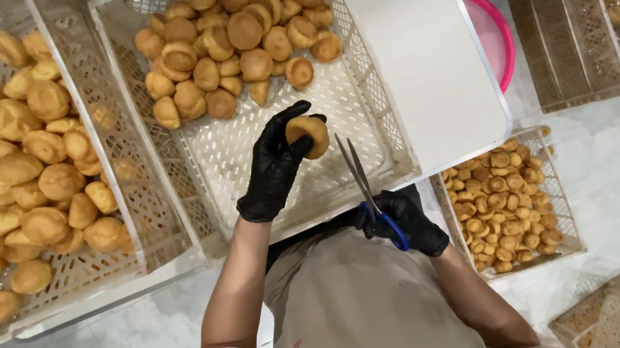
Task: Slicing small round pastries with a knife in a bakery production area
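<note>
Pastry puff sat pinched between fingers of left hand, black-gloved, held above bare part of middle white crate. Right hand, also gloved, fingers clamped through blue loops of scissors, blades slightly parted, tips just beside puff. More puffs piled at crate's far end; left crate full; smaller crate by right elbow.
</note>
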